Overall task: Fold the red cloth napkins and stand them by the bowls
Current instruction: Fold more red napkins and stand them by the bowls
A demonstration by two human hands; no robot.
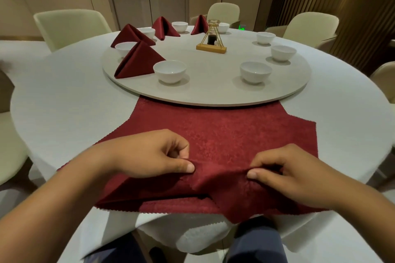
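- Unfolded red napkin (224, 134): lies flat on the near edge of the table (64, 100), far edge under the turntable (205, 94). Its outline is stepped, so the number of layers cannot be told.
- Left hand (154, 153): thumb and curled fingers pinch a raised fold of this napkin.
- Right hand (284, 173): pinches the same fold, just right of the left hand.
- Folded napkins: four, standing on the turntable's left and far side, nearest one (139, 60).
- Bowls: eight, white, around the turntable rim, nearest one (170, 71). The four on the right have no napkin.
- Condiment stand (211, 38): one, at the turntable's centre.
- Chairs: at least five, far-left one (70, 25).
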